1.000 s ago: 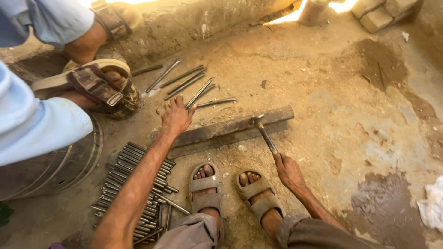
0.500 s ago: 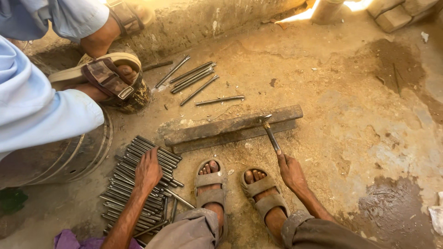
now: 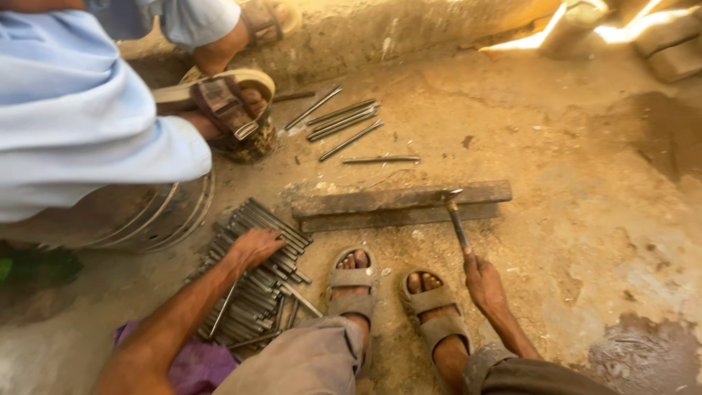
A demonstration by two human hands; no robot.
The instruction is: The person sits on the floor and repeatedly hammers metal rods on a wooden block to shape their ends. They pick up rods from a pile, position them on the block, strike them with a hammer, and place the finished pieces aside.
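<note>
**Hammer on the bar, other hand in the rod pile**

Closest to the camera you've got two bent knees in grey-brown trousers and both feet in worn sandals (image 3: 395, 292), planted on the dusty dirt floor (image 3: 585, 219). A bit of purple cloth (image 3: 197, 362) pokes out under the left arm.

The left hand (image 3: 256, 247) is palm down on top of a stack of short metal rods (image 3: 252, 289), fingers curled over the upper ones. Can't really tell if it has pinched one or is just resting there. The right hand (image 3: 482, 281) is wrapped tight around the handle of a hammer (image 3: 457, 219), and the hammer head sits on a long flat steel bar (image 3: 402, 205) lying crossways just past the toes.

Further out, a looser scatter of rods (image 3: 347, 124) lies on the ground, well apart from the stack. Over on the left another person squats in a light blue garment (image 3: 80, 117), their sandalled foot (image 3: 227, 110) just beside that scatter. Something round and ribbed, metal-looking (image 3: 146, 219), sits under them.
</note>
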